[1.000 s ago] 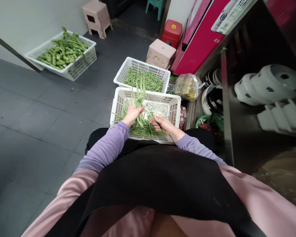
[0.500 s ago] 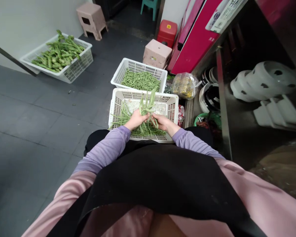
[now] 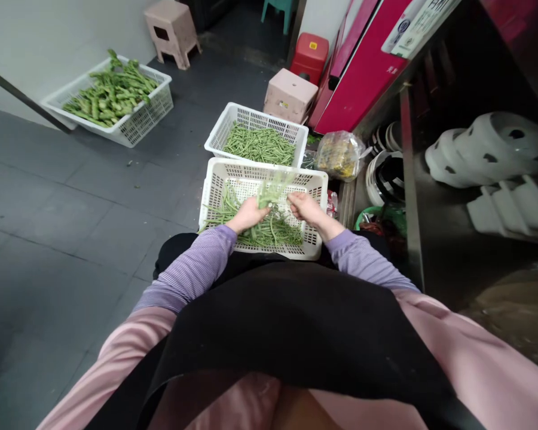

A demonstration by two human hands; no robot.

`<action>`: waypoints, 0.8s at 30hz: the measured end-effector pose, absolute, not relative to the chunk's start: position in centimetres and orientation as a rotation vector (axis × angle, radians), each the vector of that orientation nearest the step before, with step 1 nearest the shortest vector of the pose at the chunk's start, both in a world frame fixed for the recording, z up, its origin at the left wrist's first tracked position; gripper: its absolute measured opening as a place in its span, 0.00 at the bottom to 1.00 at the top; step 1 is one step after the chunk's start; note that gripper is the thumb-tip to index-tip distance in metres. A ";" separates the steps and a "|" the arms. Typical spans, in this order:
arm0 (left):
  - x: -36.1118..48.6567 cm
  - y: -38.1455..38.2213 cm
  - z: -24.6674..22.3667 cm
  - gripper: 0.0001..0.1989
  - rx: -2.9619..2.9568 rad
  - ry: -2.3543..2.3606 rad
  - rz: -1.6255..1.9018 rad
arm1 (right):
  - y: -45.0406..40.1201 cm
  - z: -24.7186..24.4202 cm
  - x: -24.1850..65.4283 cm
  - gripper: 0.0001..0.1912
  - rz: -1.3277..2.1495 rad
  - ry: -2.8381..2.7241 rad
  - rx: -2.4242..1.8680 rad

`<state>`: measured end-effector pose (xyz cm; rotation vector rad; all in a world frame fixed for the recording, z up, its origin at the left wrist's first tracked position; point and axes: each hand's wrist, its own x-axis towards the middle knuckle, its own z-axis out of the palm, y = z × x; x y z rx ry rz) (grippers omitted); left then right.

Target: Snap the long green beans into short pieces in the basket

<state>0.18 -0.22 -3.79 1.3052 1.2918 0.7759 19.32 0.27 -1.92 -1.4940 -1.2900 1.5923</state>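
Observation:
My left hand (image 3: 250, 215) is closed around a bunch of green beans (image 3: 271, 190), which is smeared by motion. A little to the right of the bunch, my right hand (image 3: 305, 207) has its fingers pinched together; what they hold, if anything, is too small to make out. Both hands are over the near white basket (image 3: 323, 206). Long loose green beans (image 3: 222, 209) lie along its left side, and thinner green pieces (image 3: 273, 233) cover the part closest to me.
Behind stands another white basket (image 3: 211, 140) of short green bean pieces (image 3: 260, 144). A third basket (image 3: 150, 113), far left, holds thick green stalks (image 3: 110, 92). Pink stool (image 3: 291, 92), plastic bag (image 3: 339, 155) and metal shelf (image 3: 410, 191) are on the right.
My right hand has moved away from the left, to the right. The bunch in my left hand has become blurred. The whole view has shifted slightly.

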 end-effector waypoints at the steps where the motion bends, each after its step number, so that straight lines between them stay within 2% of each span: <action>1: 0.1 0.0 -3.7 0.08 1.126 1.217 0.831 | 0.3 -1.6 19.9 0.15 1.651 -1.226 -1.503; 4: -0.1 0.6 -3.2 0.12 0.712 1.020 0.955 | -0.8 -1.3 19.6 0.19 1.815 -1.237 -1.508; 9: -0.3 1.0 -2.6 0.12 0.586 0.906 0.981 | -3.6 -2.1 16.3 0.24 1.945 -1.212 -1.360; 15: -1.2 1.6 -2.7 0.12 0.509 0.993 1.124 | -4.0 -2.8 17.0 0.18 1.908 -1.300 -1.460; 21: -1.3 1.6 -2.6 0.13 0.575 1.026 1.129 | -4.4 -2.6 18.0 0.16 1.930 -1.172 -1.320; 24: -1.0 1.5 -2.9 0.12 0.643 1.079 1.110 | -4.4 -2.8 17.6 0.12 1.816 -1.150 -1.428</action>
